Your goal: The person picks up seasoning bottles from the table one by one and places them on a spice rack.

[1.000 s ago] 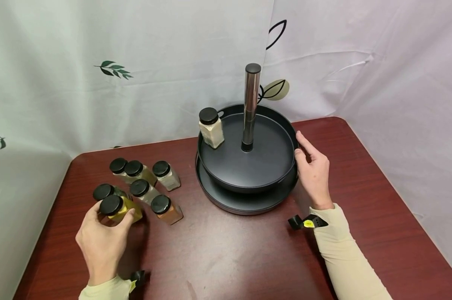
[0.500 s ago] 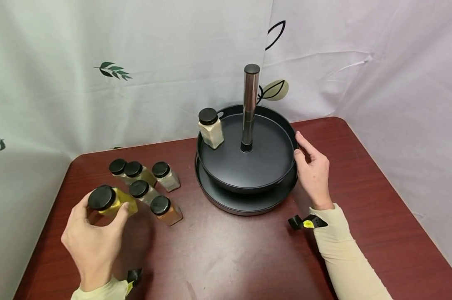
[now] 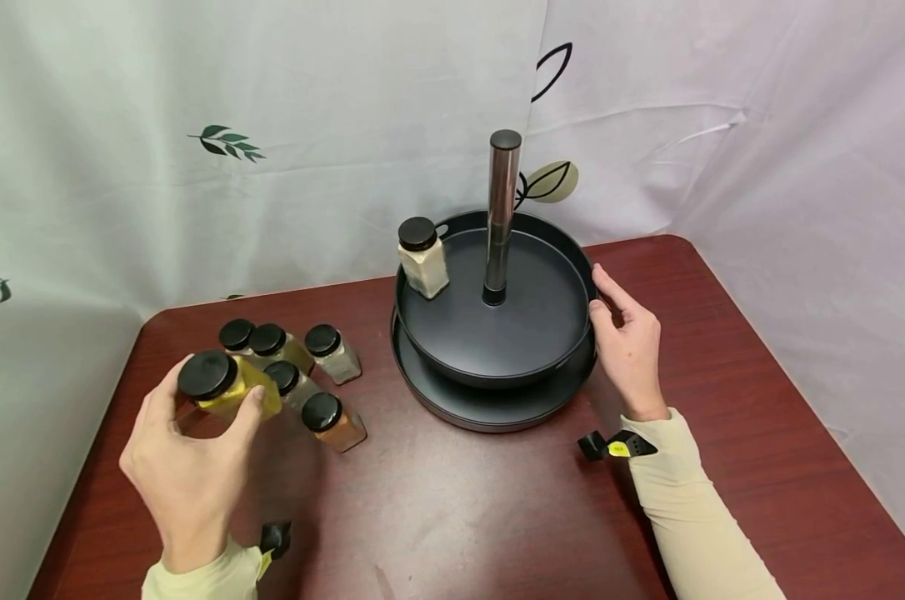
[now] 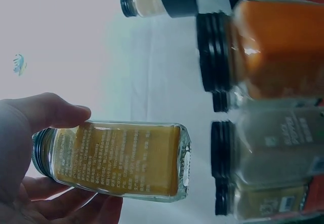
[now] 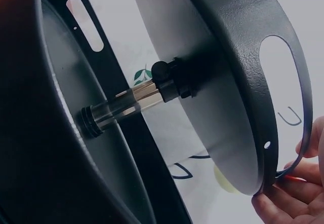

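Observation:
My left hand grips a square glass spice jar of yellow powder with a black lid, thumb on one side and fingers on the other. In the left wrist view this jar shows rows of small print. On the right, my right hand touches the outer rim of the upper tier of a black two-tier round tray with its fingertips. The right wrist view has these fingers beside the handle cutout. A jar of cream-coloured powder stands on the upper tier at the left.
Several black-lidded jars stand on the left of the table, among them a jar of orange powder and a pale jar. A metal post rises through the tray's middle. Curtains hang behind the table.
My left hand has raised the yellow jar off the table and shifted it slightly left. It now covers the jar behind it. The right hand and tray have stayed put.

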{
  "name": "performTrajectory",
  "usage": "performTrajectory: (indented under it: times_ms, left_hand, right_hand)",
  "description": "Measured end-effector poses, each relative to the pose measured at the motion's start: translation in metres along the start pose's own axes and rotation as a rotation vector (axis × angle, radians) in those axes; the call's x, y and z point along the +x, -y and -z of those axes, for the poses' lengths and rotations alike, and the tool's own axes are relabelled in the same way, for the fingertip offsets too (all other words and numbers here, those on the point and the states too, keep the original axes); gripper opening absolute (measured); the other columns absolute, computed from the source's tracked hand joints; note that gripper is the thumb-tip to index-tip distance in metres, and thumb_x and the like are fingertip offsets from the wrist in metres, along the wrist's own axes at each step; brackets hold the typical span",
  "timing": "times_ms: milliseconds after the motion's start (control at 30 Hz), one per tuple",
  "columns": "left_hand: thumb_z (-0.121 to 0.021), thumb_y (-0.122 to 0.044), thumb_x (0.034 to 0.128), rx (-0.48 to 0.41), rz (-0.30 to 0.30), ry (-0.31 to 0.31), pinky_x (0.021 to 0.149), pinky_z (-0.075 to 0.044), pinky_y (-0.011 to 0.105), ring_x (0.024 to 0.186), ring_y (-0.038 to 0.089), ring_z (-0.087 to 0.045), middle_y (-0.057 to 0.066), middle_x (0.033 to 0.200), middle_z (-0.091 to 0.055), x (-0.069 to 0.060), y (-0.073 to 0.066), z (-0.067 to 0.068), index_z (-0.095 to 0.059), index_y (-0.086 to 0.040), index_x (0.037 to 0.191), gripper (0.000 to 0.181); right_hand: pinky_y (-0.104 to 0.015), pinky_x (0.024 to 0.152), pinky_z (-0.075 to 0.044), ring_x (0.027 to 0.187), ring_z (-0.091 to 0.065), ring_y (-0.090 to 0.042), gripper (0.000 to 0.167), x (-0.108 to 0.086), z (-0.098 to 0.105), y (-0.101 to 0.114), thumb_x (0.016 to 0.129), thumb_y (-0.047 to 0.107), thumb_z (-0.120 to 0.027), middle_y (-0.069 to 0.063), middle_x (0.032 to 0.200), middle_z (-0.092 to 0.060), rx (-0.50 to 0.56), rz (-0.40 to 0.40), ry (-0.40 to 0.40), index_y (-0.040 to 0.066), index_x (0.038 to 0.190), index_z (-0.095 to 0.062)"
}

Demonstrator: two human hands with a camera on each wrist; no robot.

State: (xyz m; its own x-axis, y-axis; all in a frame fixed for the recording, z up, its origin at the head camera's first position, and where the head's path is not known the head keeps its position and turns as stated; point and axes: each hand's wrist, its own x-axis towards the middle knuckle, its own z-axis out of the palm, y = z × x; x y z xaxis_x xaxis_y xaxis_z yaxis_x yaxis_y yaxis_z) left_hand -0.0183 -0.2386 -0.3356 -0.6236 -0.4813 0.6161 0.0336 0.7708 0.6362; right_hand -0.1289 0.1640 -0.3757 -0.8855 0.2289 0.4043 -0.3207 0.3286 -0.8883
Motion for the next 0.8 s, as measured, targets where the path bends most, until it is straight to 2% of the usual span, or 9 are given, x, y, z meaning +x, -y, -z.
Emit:
performTrajectory:
  times_ms: [133,233,400,633,800]
  left_hand:
    - [-0.087,-0.015,0.0716,-0.021,-0.010,0.010,0.075,-0.042,0.007,0.087,-0.012,-0.056,0.005,0.105,-0.071,0.004,-0.008,-0.004,-0.070,-0.011,0.127,0.058]
    - [-0.086,-0.016,0.0733,-0.037,-0.029,0.032,0.077,-0.044,0.007,0.090,-0.010,-0.058,0.007,0.108,-0.071,0.007,-0.012,-0.006,-0.070,-0.011,0.128,0.058]
    - [-0.085,-0.016,0.0740,-0.069,-0.068,0.057,0.080,-0.045,0.009,0.094,-0.006,-0.060,0.008,0.110,-0.071,0.011,-0.021,-0.013,-0.069,-0.008,0.128,0.057]
    - [-0.086,-0.008,0.0721,-0.159,-0.074,0.076,0.074,-0.047,0.010,0.087,-0.003,-0.062,0.001,0.106,-0.071,0.013,-0.037,-0.025,-0.072,-0.009,0.123,0.053]
    - [-0.087,-0.007,0.0711,-0.205,-0.081,0.099,0.075,-0.048,0.011,0.087,-0.002,-0.063,-0.002,0.104,-0.072,0.016,-0.048,-0.033,-0.072,-0.009,0.121,0.052]
  right_hand:
    - [-0.012,0.080,-0.044,0.128,-0.057,-0.019,0.039,-0.003,0.000,0.019,0.097,-0.004,-0.053,-0.015,0.140,-0.058,0.004,-0.001,0.007,-0.003,0.135,-0.060]
    - [-0.012,0.080,-0.045,0.128,-0.057,-0.022,0.039,-0.004,0.000,0.027,0.096,-0.005,-0.052,-0.018,0.139,-0.058,0.007,-0.001,0.012,-0.006,0.134,-0.059]
    - [-0.012,0.080,-0.045,0.128,-0.057,-0.022,0.038,-0.004,0.000,0.030,0.096,-0.005,-0.052,-0.017,0.139,-0.058,0.001,-0.004,0.014,-0.006,0.134,-0.060]
    - [-0.014,0.069,-0.041,0.128,-0.057,-0.020,0.038,-0.005,0.001,0.027,0.097,-0.004,-0.052,-0.017,0.140,-0.057,0.017,-0.009,0.019,-0.006,0.135,-0.059]
    - [-0.013,0.076,-0.044,0.127,-0.058,-0.022,0.038,-0.005,0.001,0.028,0.097,-0.002,-0.052,-0.018,0.140,-0.057,0.019,-0.003,0.019,-0.005,0.135,-0.060]
